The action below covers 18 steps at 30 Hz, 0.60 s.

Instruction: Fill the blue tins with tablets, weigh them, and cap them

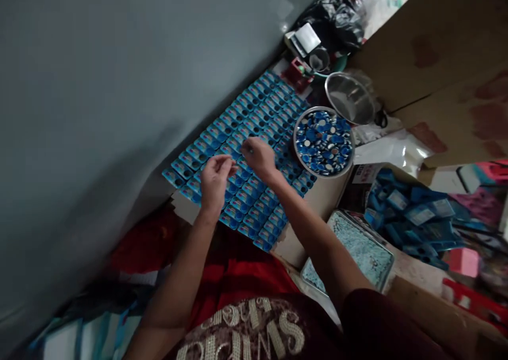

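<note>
Rows of small blue cards with dark round spots [242, 204] cover the board in front of me. Over the middle of these rows are both hands, side by side and a little apart. The fingers of my left hand [215, 177] are pinched together, and what they hold, if anything, is too small to name. Just to its right, my right hand [260, 158] is curled with its fingertips pressed together; its contents cannot be made out. A round metal bowl [295, 142] full of blue and silver discs rests on the right side of the cards.
Behind the full bowl sits another metal bowl [349, 98]. A tray of pale blue pieces [357, 249] lies near my right forearm, with a box of blue packets [413, 212] beyond. A grey wall [87, 84] runs along the left. A small scale [306, 38] stands at the back.
</note>
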Tool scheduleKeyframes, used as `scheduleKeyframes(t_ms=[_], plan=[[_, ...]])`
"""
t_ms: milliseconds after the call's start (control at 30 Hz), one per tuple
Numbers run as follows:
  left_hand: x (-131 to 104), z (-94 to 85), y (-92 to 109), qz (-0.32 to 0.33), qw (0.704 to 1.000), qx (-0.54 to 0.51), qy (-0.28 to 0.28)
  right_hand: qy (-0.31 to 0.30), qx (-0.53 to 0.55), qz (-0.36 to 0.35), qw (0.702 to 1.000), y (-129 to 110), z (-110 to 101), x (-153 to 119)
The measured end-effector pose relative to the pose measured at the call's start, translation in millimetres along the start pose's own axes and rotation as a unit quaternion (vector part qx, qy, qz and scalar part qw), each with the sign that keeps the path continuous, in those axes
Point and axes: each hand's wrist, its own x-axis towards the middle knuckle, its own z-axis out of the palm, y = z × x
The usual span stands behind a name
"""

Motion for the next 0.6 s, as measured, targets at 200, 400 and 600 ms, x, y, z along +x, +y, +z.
scheduleKeyframes(t_ms=[200, 400, 600], plan=[[64.0, 208.2, -25.3, 0.007, 0.978, 0.022, -0.205, 0.247, -0.159, 0.090, 0.952, 175.1, -137.4, -0.7], [82.8, 285.9, -53.9, -0.068, 0.984, 0.062, -0.155, 0.189, -0.174, 0.079, 0.963, 195.3, -114.1, 5.1], [75.2, 290.3, -66.0, -0.157, 0.980, -0.075, -0.101, 0.261, -0.097, 0.080, 0.957, 173.8, -92.8, -20.2]])
